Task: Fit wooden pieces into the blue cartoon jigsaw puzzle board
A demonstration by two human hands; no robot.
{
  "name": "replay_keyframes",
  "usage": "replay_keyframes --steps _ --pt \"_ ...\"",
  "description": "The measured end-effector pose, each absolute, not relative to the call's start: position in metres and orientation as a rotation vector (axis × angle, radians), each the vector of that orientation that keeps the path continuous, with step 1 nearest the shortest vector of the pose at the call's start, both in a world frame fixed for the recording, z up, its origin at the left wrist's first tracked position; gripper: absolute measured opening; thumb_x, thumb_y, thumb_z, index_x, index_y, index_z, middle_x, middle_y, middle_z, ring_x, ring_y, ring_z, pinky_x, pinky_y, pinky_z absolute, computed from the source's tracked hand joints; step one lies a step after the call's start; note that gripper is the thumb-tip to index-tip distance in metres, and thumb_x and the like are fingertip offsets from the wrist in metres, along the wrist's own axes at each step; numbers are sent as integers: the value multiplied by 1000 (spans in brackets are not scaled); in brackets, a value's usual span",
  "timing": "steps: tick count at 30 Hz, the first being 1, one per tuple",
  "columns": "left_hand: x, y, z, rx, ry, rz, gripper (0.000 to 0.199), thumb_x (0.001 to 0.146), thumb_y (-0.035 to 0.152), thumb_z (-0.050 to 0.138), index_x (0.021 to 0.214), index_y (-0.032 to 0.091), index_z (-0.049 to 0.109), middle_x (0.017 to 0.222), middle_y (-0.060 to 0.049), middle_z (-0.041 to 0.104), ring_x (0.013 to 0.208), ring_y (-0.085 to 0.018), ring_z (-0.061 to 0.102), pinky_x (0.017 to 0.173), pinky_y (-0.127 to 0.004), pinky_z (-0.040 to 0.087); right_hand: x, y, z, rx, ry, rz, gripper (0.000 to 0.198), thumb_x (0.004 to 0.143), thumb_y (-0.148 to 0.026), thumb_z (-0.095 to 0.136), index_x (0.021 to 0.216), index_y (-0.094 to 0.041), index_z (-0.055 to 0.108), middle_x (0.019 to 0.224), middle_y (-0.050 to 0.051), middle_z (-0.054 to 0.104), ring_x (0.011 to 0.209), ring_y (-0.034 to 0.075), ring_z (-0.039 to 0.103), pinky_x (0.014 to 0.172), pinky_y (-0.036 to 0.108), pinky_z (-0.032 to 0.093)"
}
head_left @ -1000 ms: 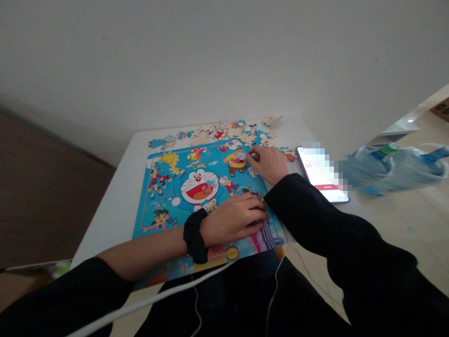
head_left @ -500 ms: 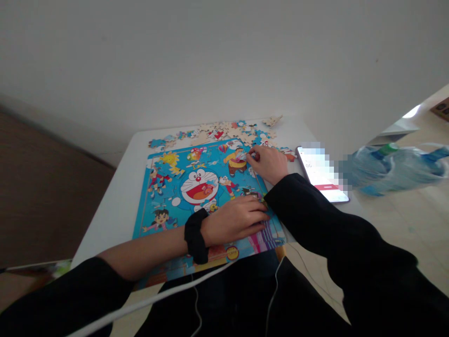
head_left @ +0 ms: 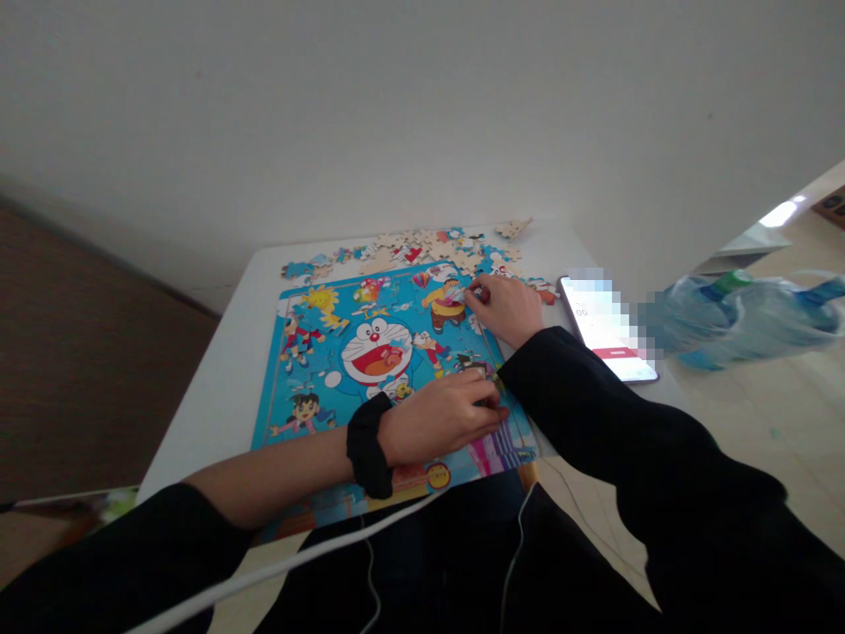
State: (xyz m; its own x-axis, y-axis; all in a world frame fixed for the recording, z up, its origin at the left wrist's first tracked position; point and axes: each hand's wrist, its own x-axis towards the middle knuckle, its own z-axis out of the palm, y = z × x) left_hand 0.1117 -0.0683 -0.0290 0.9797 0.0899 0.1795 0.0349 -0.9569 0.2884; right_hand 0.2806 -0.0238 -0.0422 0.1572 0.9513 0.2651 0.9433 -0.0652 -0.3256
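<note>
A blue cartoon jigsaw puzzle [head_left: 317, 361] lies on the small table, with a large round-faced blue cat at its middle. At the puzzle's upper right edge, my right hand [head_left: 508, 308] is closed in a pinch on a small puzzle piece, mostly hidden by the fingers. My left hand [head_left: 442, 418] rests across the lower right of the picture, fingers apart and bent, their tips touching the board. It covers part of the picture beneath. Loose puzzle pieces [head_left: 422, 249] lie heaped behind the board, some with bare wood side up.
A lit phone [head_left: 611, 339] lies at the right of the white table [head_left: 198, 396]. Wrapped plastic water bottles [head_left: 753, 317] stand on the floor beyond it. A wall rises behind the table. A white cable [head_left: 297, 559] crosses in front of my lap.
My left hand's fingers have bent more, the index finger lifting and curling. My right hand stays nearly in place at the puzzle's upper right edge.
</note>
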Motion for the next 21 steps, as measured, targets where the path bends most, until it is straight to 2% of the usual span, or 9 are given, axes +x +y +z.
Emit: replay_keyframes --steps 5,10,12,17,21 --pt "112 -72 -25 2999 53 209 33 95 20 31 93 13 63 87 -6 59 84 -17 53 77 -29 44 280 -25 -40 -2042 -1797 40 25 83 -39 43 86 -25 64 80 2 66 71 17 57 55 26 30" --pt "111 -78 -23 3042 42 238 28 94 26 39 104 12 61 85 -5 59 80 -17 54 70 -28 44 280 -25 -39 -2045 -1799 57 26 83 -40 44 87 -24 64 80 2 66 70 16 56 54 26 28" --pt "110 -80 -21 3047 -11 201 32 93 33 42 108 11 59 85 -5 59 79 -18 54 69 -29 44 280 -24 -40 -2040 -1797 54 26 82 -40 45 87 -24 64 79 2 66 69 16 56 53 26 27" --pt "109 -83 -16 3085 -95 65 62 82 58 47 116 7 53 95 -8 60 86 -21 54 71 -32 44 281 -23 -43 -2016 -1791 43 28 81 -45 47 85 -23 64 76 2 65 68 16 56 53 26 26" --pt "108 -88 -14 3137 -55 22 57 79 54 56 113 9 55 97 -6 61 89 -20 55 74 -30 44 281 -24 -43 -2013 -1783 40 33 80 -52 48 85 -24 65 75 2 65 68 17 56 53 26 28"
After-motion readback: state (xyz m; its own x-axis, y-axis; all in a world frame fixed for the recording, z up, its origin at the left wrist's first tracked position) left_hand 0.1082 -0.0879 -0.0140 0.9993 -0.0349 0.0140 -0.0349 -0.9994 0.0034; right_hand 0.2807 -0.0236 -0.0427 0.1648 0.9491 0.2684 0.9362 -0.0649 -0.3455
